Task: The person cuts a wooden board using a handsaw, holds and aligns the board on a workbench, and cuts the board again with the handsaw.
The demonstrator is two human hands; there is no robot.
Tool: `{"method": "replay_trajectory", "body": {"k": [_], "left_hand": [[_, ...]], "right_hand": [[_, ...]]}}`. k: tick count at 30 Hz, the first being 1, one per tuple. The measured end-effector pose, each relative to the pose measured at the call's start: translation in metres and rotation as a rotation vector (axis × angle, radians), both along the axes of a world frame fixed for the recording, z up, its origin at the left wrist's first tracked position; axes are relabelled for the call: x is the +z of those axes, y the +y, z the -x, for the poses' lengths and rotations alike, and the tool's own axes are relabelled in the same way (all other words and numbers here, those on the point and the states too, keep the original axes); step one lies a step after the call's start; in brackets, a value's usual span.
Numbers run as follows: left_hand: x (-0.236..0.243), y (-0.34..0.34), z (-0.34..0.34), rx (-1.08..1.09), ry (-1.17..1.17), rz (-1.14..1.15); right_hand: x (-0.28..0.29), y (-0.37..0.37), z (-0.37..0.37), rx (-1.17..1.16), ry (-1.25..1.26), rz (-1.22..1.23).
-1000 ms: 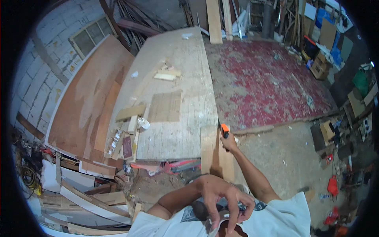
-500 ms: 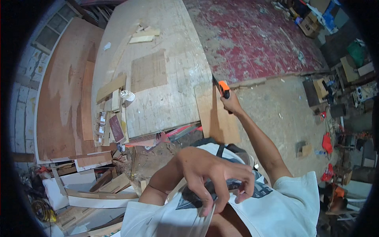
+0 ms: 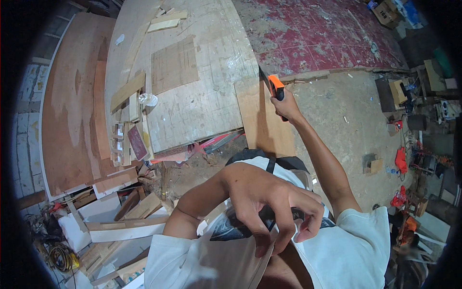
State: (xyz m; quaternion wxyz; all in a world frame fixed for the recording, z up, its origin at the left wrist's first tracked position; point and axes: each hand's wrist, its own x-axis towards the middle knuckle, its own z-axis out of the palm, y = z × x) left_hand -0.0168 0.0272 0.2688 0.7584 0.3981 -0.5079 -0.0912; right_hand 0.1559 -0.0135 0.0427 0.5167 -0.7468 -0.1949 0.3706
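Observation:
My left hand (image 3: pixel 269 200) is bent in at my chest, its fingers curled and pinching the neckline of my white T-shirt (image 3: pixel 344 245). Out to the front right, my right hand (image 3: pixel 288 106) is wrapped round the orange and black handle of a hand saw (image 3: pixel 276 82). The saw's dark, narrow-looking blade points away from me, toward the corner of the large plywood-topped table (image 3: pixel 211 103). Below the saw, a light brown wooden board (image 3: pixel 252 113) reaches from the table's right edge toward my body. Whether the blade touches wood, I cannot tell.
Wood offcuts (image 3: pixel 129 91) and a clear plastic cup (image 3: pixel 148 99) lie on the table's left part. A large brown plywood sheet (image 3: pixel 72 106) leans at the left, above piled scraps (image 3: pixel 127 224). Tools and boxes line the right side; a worn red floor (image 3: pixel 327 38) lies beyond.
The whole view has shifted, so the table and saw sit higher in the picture. My left hand stays on the neckline, and my right hand keeps hold of the saw.

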Motion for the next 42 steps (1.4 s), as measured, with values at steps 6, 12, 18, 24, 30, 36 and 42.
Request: {"method": "replay_trajectory", "body": {"k": [6, 12, 18, 24, 30, 36, 42], "left_hand": [[-0.048, 0.04, -0.054, 0.046, 0.336, -0.09], [-0.287, 0.129, -0.09, 1.314, 0.956, -1.068], [-0.385, 0.152, -0.109, 1.644, 0.437, -1.52], [-0.398, 0.159, -0.109, 1.53, 0.534, -1.587], [-0.392, 0.162, -0.105, 1.557, 0.535, -1.529], [-0.387, 0.154, -0.108, 1.596, 0.564, -1.554], [-0.383, 0.152, -0.117, 1.673, 0.706, -1.563]], "right_hand": [[-0.007, -0.009, -0.01, -0.014, -0.025, -0.005], [-0.003, -0.004, -0.007, 0.048, -0.113, -0.067], [0.013, 0.002, -0.003, 0.051, -0.039, -0.087], [0.014, -0.003, -0.003, 0.032, -0.017, -0.071], [0.02, -0.005, 0.001, 0.039, 0.026, -0.066], [0.021, -0.007, -0.001, 0.041, 0.045, -0.07], [0.03, -0.011, 0.008, 0.017, 0.123, -0.058]]}}
